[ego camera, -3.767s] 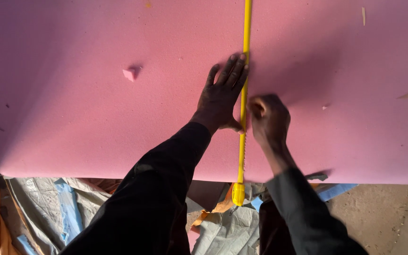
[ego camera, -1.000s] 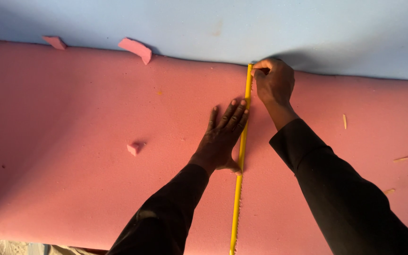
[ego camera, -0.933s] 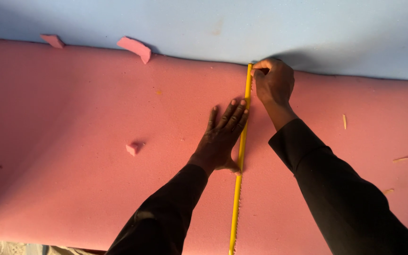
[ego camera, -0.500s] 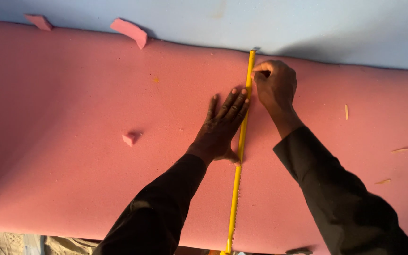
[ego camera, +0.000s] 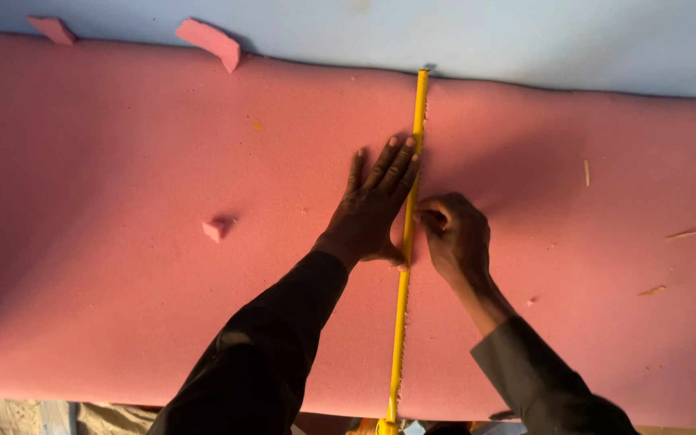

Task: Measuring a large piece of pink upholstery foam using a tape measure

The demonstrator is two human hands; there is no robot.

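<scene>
Two hands work side by side on a wide pink foam sheet [ego camera: 163, 161], with a long yellow straightedge [ego camera: 409, 217] running between them across the sheet's width. The left hand [ego camera: 372, 205] lies flat with fingers spread and together against the straightedge, pressing it down rather than clasping anything. Just across the yellow strip, the right hand [ego camera: 454, 235] is curled into a closed pinch against the edge; whatever small tool it may hold is hidden by the fingers, so I cannot tell what it clamps.

Beyond the left fingertips the straightedge reaches the far rim, where the foam meets a pale blue surface [ego camera: 565, 40]. Below both wrists it runs to the near edge. Well off to the left of the flat hand sits a small pink scrap [ego camera: 215, 229], with two larger offcuts [ego camera: 209, 40] by the far rim.

As a judgement: only one palm pins the straightedge, and foam yields, so sideways pressure from the right hand could pivot the unpinned ends and skew the line; the left fingertips also sit close against the working edge.
</scene>
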